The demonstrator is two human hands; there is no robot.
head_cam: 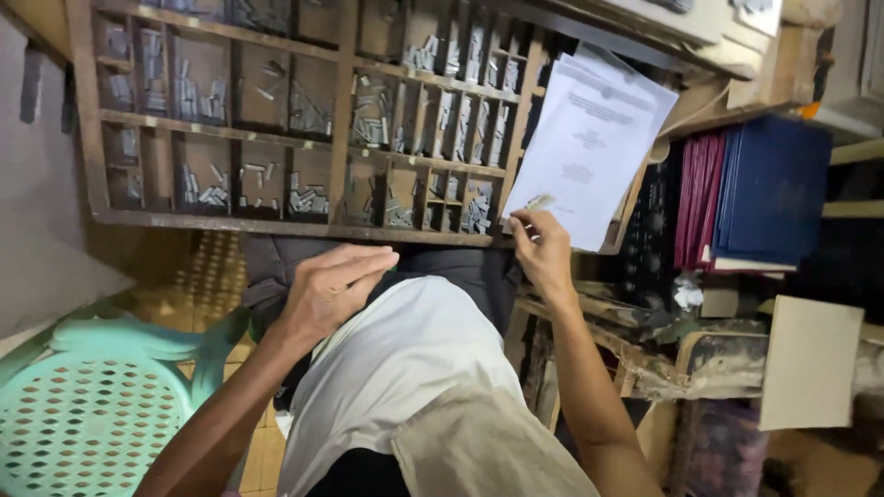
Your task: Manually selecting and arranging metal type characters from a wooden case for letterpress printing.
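**Paper by the wooden tray**

The right hand (543, 250) pinches the bottom edge of the white papers (589, 143), beside the right edge of the wooden tray (221, 221) of metal letters. The left hand (331, 290) rests flat and loose, holding nothing.

Just above the left hand (330, 290) the front rail of the wooden type case (276, 225) bars the way, its small compartments crowded with metal sorts. The right hand (541, 250) is hemmed by white sheets (589, 138) above and stacked books (755, 193) to its right. Between the hands, over the lap, room is open.
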